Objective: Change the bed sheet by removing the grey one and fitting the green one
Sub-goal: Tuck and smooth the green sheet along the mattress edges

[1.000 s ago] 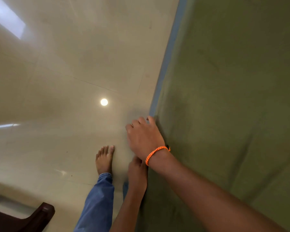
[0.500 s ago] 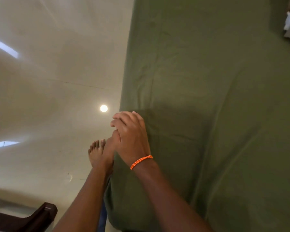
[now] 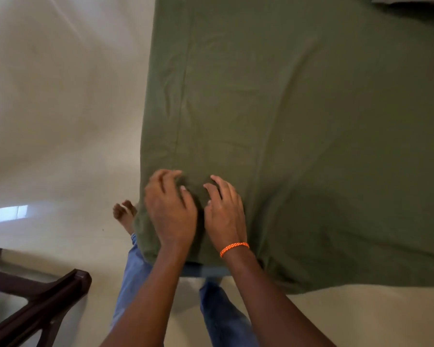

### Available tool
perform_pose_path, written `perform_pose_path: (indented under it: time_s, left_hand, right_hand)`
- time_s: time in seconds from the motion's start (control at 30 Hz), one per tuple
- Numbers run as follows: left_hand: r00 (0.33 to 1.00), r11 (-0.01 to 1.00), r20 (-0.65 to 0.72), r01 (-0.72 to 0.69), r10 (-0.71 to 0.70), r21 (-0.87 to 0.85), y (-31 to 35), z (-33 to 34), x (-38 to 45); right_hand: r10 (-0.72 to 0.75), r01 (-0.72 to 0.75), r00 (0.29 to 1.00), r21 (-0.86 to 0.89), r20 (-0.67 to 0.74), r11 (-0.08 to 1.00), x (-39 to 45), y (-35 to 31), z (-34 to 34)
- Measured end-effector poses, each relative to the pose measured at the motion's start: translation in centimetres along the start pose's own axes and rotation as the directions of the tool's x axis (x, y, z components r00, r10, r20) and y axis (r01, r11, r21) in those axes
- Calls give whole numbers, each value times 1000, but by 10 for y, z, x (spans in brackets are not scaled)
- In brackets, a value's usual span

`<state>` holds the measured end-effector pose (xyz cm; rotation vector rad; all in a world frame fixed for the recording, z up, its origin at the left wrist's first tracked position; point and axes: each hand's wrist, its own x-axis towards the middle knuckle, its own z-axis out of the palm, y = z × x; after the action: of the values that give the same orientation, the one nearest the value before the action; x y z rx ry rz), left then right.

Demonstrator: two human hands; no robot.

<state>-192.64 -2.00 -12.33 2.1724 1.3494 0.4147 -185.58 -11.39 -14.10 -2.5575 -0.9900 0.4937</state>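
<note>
Green sheet spread over mattress, near corner draped. Left hand and right hand side by side at that corner, fingers loosely bent, pressing cloth flat, gripping nothing; likely smoothing creases.

Blue jeans, bare arms — orange braided wristband, probably cord.

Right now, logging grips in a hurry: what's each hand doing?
Left hand: fingers curled, resting on the green sheet; grip cannot be told.
Right hand: open, fingers on the sheet.
</note>
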Motion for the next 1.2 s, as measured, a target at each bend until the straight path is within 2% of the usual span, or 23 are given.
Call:
perform_pose_path:
  time_s: [0.07,0.13,0.2,0.37,0.47,0.6,0.7,0.87,0.93,1.03,1.2]
  left_hand:
    - [987,989,123,-90,104,-115,17,11,-49]
    - [957,977,259,-82,132,-197,28,23,-97]
    - [927,969,338,-86,163,-232,41,33,-137]
    - [908,982,394,-77,140,-172,66,51,-204]
    - [886,978,419,-205,198,-30,67,54,-213]
    - [859,932,423,-353,288,82,68,52,-220]
    - [862,920,403,-378,309,102,83,62,-234]
    - [801,920,508,-390,318,38,123,91,-279]
    - [808,921,504,-385,306,57,139,101,-287]
    - [868,931,436,-333,240,150,169,120,-298]
    - [907,931,381,-281,179,232,192,147,-327]
  right_hand:
    - [12,-11,1000,-24,26,1000,-32,24,-10]
    - [74,-73,997,-40,22,996,-65,50,-24]
    - [140,-141,990,-64,-23,988,-97,74,-36]
    - [204,-209,974,-42,-100,977,-154,117,-51]
    - [190,-189,974,20,-124,982,-179,136,-51]
    - [128,-138,988,-121,-88,983,-211,179,-53]
    - [113,-137,987,-229,-116,964,-216,228,-71]
    - [-28,-20,990,-343,-135,939,-213,309,-111]
    - [-52,0,986,-307,-160,952,-202,330,-122]
    - [-87,67,985,-136,-147,989,-186,345,-136]
    - [8,-3,996,57,-87,998,-187,351,-139]
